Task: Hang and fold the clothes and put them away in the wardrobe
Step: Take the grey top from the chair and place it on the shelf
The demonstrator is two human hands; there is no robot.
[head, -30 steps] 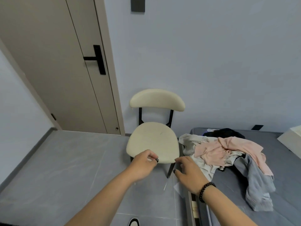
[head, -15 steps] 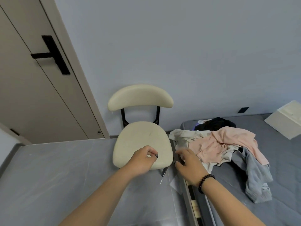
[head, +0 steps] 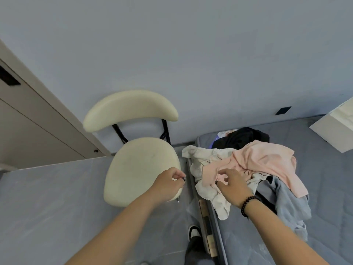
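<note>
On the grey mattress (head: 286,236), the right hand (head: 232,185) hovers spread-fingered over the soft, light pink cotton top (head: 257,161), best pinched at its shoulders, while the left hand (head: 168,183) curls, seemingly empty.

a loose heap of clothes lies at the near corner of the grey mattress (head: 324,178). on top sits a crumpled pink shirt (head: 265,163), spread across the middle of the heap, one end trailing down to the right. under it a white garment (head: 205,161) is bunched up, its near end hanging over the mattress edge. a grey-blue garment (head: 286,199) lies rumpled at the right of the heap, stretching toward the near side. a black garment (head: 242,137) is balled up at the far side, partly hidden by the pink shirt.
</note>
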